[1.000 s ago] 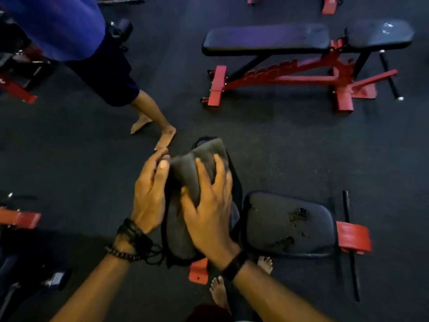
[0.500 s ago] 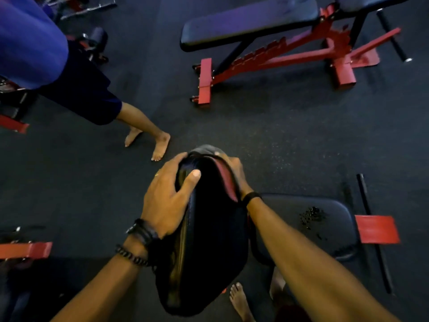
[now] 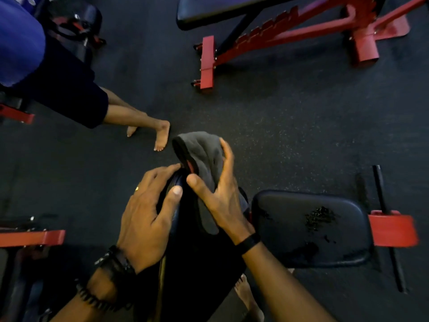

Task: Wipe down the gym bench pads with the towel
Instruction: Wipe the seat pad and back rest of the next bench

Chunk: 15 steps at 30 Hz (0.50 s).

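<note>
Two bare hands are working at the raised back pad of a gym bench, seen from my head camera looking down. I am draping a grey towel over the top end of this dark padded backrest, which is tilted up toward me in the lower middle of the view. My right hand is pressing the towel against the pad, thumb on the near side and fingers spread over the far side, so it is gripping the cloth loosely around the pad's edge. My left hand is lying flat and open on the left side of the pad, thumb touching the pad's face, holding nothing but steadying it. A dark band is sitting on my right wrist and beaded bracelets on my left.

Just to the right, the bench's seat pad is lying level, with a scuffed, torn patch on its black cover. A red frame bracket is sticking out beyond it. My bare foot is showing beneath the bench.

Well apart, at the top, a second bench with a red frame is standing on the dark speckled rubber floor. At upper left, another person in a blue top and dark shorts is standing barefoot near the towel.
</note>
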{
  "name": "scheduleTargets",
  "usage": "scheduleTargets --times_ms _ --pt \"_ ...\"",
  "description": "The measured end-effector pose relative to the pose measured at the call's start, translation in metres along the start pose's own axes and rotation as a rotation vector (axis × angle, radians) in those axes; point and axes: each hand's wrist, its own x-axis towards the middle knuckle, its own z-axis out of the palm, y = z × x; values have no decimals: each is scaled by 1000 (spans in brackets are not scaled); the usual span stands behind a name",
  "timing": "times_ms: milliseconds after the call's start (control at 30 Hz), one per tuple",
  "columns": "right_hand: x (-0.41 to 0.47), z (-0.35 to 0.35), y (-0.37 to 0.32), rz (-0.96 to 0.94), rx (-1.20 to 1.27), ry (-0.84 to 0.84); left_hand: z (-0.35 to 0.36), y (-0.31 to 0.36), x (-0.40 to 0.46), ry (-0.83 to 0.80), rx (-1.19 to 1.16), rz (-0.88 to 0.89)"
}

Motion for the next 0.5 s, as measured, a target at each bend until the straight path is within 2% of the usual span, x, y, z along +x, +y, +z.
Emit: scheduleTargets --times_ms 67,167,267,333,367,433,500 --pt "5 -8 14 29 -50 70 0 3 0 20 -27 -30" --pt "27 -21 20 151 -25 41 1 5 1 32 55 -22" --pt "20 -6 -10 -16 -37 64 -1 8 -2 55 74 25" --pt "12 1 -5 -104 -58 78 0 9 0 51 52 35" --pt "12 0 6 -60 -44 106 0 9 0 43 46 36" --pt "21 -10 43 147 31 183 1 10 0 45 24 30" --pt "35 -23 73 304 38 186 1 11 0 48 16 23"
